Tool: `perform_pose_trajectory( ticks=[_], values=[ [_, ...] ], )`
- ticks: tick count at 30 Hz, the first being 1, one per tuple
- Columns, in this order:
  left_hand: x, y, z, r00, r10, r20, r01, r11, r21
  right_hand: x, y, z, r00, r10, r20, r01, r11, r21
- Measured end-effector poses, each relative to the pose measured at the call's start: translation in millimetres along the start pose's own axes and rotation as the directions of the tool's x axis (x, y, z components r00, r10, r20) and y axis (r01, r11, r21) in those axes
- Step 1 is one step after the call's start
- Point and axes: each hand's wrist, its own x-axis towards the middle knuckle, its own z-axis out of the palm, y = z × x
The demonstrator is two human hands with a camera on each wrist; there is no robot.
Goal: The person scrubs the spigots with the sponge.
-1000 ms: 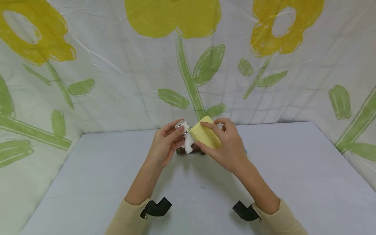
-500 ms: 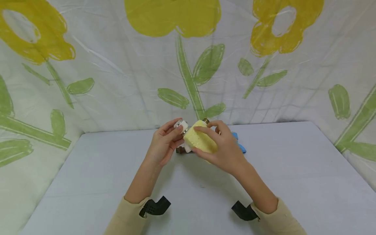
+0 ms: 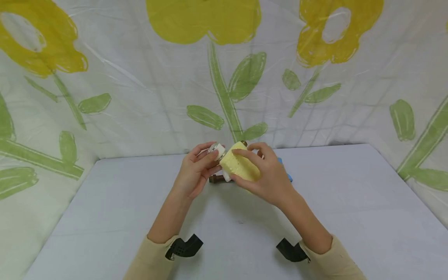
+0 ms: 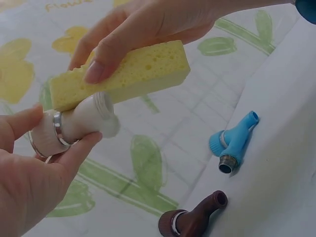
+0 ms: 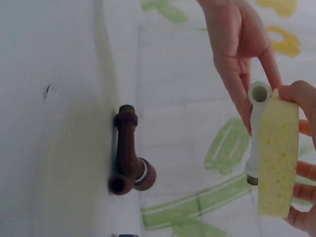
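My left hand [image 3: 193, 173] grips a white tap [image 4: 81, 121] by its round, silver-ringed knob, up off the table. Between the thumb and fingers of my right hand [image 3: 273, 177] is a yellow sponge [image 3: 238, 165], a thick block with a pitted surface. One side of the sponge lies against the tap's body. In the head view the sponge covers much of the tap. A threaded end of the tap shows past the sponge in the right wrist view.
Behind the hands, a brown tap [image 5: 127, 148] and a blue tap [image 4: 239, 138] lie on the white table [image 3: 332, 202]. At the table's far edge hangs a white curtain [image 3: 147, 97] with painted yellow flowers.
The sponge has moved left and slightly down over the white tap's body, then shifted slightly. My left hand has stayed nearly still, holding the tap.
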Motion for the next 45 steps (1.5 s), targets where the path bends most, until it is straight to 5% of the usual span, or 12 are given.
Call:
perform_pose_trajectory(
  ticks=[7,13,18,27,32,45],
  values=[
    [-0.2,3.7,-1.7,0.998,0.039,0.043,-0.043,0.995,0.092,-0.3,1.1,-0.7,0.999,0.051,-0.005,-0.051,0.999,-0.011],
    [-1.3,4.6,1.6,0.998,0.062,-0.010,-0.060,0.989,0.134,-0.6,-5.5,-1.9,0.999,0.028,0.046,-0.026,0.998,-0.058],
    [-3.7,4.9,3.2,0.996,0.082,-0.029,-0.076,0.984,0.162,0.6,-7.6,-4.2,0.999,0.048,0.012,-0.046,0.991,-0.123],
    [-4.9,4.7,4.4,0.994,0.079,-0.073,-0.065,0.982,0.177,-0.8,-7.4,1.1,0.997,-0.078,0.003,0.077,0.985,-0.152],
    [-4.4,4.9,5.9,0.995,0.070,-0.077,-0.057,0.986,0.160,0.7,-6.5,0.5,0.995,-0.079,-0.067,0.069,0.988,-0.138],
    [-5.0,3.3,7.8,0.989,0.102,-0.104,-0.088,0.987,0.133,0.9,-6.1,-2.0,0.994,-0.109,-0.022,0.104,0.983,-0.148]
  ],
)
